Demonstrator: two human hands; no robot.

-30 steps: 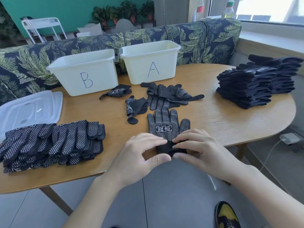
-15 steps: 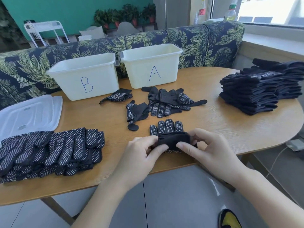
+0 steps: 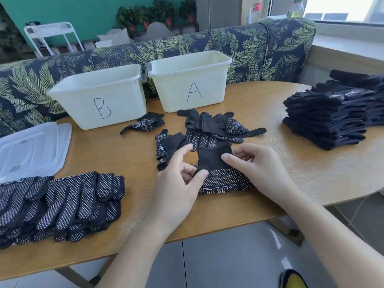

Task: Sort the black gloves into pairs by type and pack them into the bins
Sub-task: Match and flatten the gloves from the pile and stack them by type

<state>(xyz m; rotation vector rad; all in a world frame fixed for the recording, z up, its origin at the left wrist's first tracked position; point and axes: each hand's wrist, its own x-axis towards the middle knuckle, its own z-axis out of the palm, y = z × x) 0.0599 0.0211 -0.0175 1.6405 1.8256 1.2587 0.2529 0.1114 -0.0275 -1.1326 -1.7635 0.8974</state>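
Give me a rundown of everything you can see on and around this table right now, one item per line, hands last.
Folded glove: one, black with white dots, front middle of table, between the hands.
Loose gloves: several, black, some dotted, in front of the bins.
Dotted glove stack: one pile, black and white, front left.
Plain glove stacks: two piles, black, right side.
Bin B: one, cream, back left.
Bin A: one, cream, beside B.
Lids: clear, stacked, far left.
Table: one, wood.
Sofa: dark, leaf print, behind.
Left hand: pinches the folded glove.
Right hand: holds its cuff.
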